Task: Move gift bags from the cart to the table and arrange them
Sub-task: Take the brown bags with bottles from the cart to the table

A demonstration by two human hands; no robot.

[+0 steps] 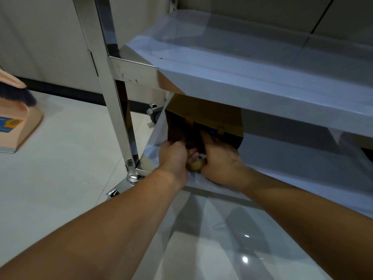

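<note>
A brown paper gift bag (220, 120) lies on its side on the lower shelf (292, 162) of a steel cart, its open mouth facing me, mostly in shadow under the upper shelf (242, 77). My left hand (173, 156) grips the bag's left rim with curled fingers. My right hand (220, 160) reaches into the mouth and holds the right part of the rim. A tan handle loop (196, 165) shows between the two hands. The fingertips are hidden inside the bag.
The cart's steel post (119, 110) and caster (132, 177) stand just left of my hands. A pink dustpan with a dark brush (18, 118) rests on the tiled floor at far left. A wall runs behind the cart.
</note>
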